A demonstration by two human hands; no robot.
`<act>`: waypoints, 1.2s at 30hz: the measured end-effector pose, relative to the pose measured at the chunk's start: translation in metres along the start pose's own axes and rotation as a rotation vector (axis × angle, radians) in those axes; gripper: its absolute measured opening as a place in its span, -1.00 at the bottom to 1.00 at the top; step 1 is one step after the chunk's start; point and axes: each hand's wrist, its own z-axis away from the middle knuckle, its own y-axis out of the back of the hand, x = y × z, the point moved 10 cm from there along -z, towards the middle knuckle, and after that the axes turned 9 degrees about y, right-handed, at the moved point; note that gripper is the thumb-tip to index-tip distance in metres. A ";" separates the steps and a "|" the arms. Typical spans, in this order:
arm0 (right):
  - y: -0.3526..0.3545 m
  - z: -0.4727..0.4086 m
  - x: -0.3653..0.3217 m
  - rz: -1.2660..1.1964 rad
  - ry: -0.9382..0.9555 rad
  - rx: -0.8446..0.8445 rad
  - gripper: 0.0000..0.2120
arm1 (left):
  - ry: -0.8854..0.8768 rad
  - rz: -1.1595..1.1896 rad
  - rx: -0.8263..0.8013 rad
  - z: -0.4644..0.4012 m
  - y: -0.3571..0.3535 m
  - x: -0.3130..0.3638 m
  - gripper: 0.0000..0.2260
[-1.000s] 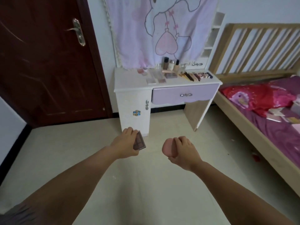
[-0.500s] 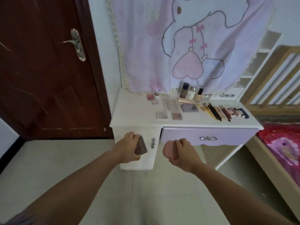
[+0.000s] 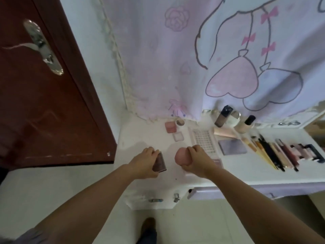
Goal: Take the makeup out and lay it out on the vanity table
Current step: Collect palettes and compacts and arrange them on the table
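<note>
Makeup laid out on vanity (image 3: pixel 140 138): bottles (image 3: pixel 222 116) at back, pencils (image 3: pixel 274 154) in row at right. Left hand (image 3: pixel 144 160) curled round dark palette (image 3: pixel 159 162), held on edge above tabletop. Right hand (image 3: pixel 195 160) gripping pink sponge (image 3: pixel 182 156). Palette face turned away; contact with tabletop unclear. Hands now over tabletop, half a second ago short of vanity front.

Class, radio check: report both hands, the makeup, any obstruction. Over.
Left hand grips brown palette. Right hand grips pink sponge. Both over vanity table, bare spot below. Nothing blocking.
</note>
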 end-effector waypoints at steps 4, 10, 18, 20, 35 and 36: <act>-0.004 -0.067 -0.001 0.007 -0.006 -0.113 -0.26 | -0.058 -0.053 -0.122 -0.061 0.003 -0.020 -0.24; -0.021 -0.098 0.001 0.077 0.056 -0.127 -0.31 | -0.168 -0.132 -0.163 -0.109 -0.012 -0.023 -0.23; -0.029 -0.100 0.008 0.096 0.068 -0.096 -0.18 | -0.235 -0.200 -0.161 -0.129 -0.025 -0.024 -0.21; -0.022 -0.094 0.011 0.072 0.027 -0.076 -0.15 | -0.227 -0.194 -0.203 -0.131 -0.020 -0.021 -0.18; 0.077 0.176 0.090 0.204 -0.645 0.508 -0.40 | -0.816 -0.124 0.311 -0.030 0.074 0.255 -0.49; 0.063 0.212 0.097 0.190 -0.736 0.476 -0.36 | -0.853 -0.128 0.276 -0.009 0.060 0.277 -0.45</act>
